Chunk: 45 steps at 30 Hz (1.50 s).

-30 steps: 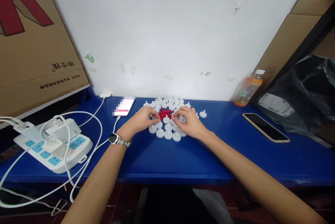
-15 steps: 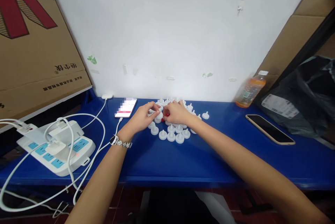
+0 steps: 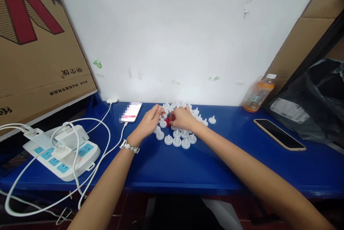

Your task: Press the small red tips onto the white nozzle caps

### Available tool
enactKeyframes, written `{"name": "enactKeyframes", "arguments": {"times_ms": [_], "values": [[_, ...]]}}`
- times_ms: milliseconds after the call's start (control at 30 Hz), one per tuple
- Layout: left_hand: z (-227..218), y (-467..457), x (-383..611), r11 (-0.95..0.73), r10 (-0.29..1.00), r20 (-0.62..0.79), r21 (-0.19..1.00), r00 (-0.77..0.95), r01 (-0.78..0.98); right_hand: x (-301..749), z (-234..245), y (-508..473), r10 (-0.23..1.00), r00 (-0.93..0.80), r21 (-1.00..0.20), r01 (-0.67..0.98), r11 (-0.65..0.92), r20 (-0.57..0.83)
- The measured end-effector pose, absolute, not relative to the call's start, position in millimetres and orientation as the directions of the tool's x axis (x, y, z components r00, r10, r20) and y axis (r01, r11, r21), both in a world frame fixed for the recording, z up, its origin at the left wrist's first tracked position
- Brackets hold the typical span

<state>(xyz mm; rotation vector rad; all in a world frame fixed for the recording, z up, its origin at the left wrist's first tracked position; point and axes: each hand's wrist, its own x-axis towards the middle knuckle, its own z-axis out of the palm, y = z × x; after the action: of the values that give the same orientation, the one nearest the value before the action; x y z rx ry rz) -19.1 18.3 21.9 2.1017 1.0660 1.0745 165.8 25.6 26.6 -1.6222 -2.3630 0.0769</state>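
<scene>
Many white plastic caps with upright stems stand clustered on the blue table, among them small red pieces. At the left edge of the cluster is my left hand, its thumb and fingers curled together above a white cap. Whatever sits between those fingertips is hidden. My right hand reaches over the middle of the cluster with bent fingers pinched close beside the red pieces. Its palm covers several caps, and I cannot make out what its fingertips grip.
Left of the hands lie a phone on a charging cable and a white power strip with looping cords. To the right are another phone, an orange drink bottle and a dark plastic bag. A white wall rises behind.
The white cap that was at my left fingertips now stands on the table below them. My left fingers have drawn slightly away, showing more of the red pieces. The view has shifted slightly.
</scene>
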Motion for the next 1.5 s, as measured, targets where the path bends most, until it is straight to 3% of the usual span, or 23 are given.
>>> {"name": "enactKeyframes", "arguments": {"times_ms": [267,400,500,600,733,867,1133,1500], "values": [[22.8,15.1,-21.0,-0.519,0.840,0.339,0.731,0.425,0.443,160.1,25.4,25.5,0.939,-0.304,-0.151,0.933,0.327,0.158],[27.4,11.1,-19.9,-0.528,0.835,0.321,0.697,0.447,0.486,162.4,25.7,26.0,0.931,-0.282,-0.202,0.922,0.330,0.231],[29.9,8.8,-17.6,-0.550,0.822,0.336,0.678,0.461,0.487,170.9,26.8,24.0,0.912,-0.227,-0.429,0.826,0.365,0.341],[28.6,7.7,-14.6,-0.557,0.816,0.327,0.667,0.476,0.495,181.9,24.9,19.7,0.906,-0.146,-0.733,0.542,0.410,0.398],[21.3,7.0,-9.1,-0.570,0.803,0.305,0.643,0.512,0.512,190.1,19.9,11.9,0.915,-0.084,-0.900,0.169,0.402,0.394],[14.7,6.3,-3.4,-0.597,0.786,0.329,0.623,0.523,0.506,185.7,19.6,3.7,0.931,-0.026,-0.931,-0.038,0.362,0.363],[15.7,-0.7,1.7,-0.601,0.775,0.304,0.625,0.555,0.497,170.8,14.9,-1.8,0.960,0.057,-0.942,-0.182,0.281,0.276],[14.6,-1.4,5.5,-0.588,0.789,0.296,0.619,0.539,0.521,166.7,7.9,-2.3,0.905,0.069,-0.908,0.035,0.418,0.420]]}}
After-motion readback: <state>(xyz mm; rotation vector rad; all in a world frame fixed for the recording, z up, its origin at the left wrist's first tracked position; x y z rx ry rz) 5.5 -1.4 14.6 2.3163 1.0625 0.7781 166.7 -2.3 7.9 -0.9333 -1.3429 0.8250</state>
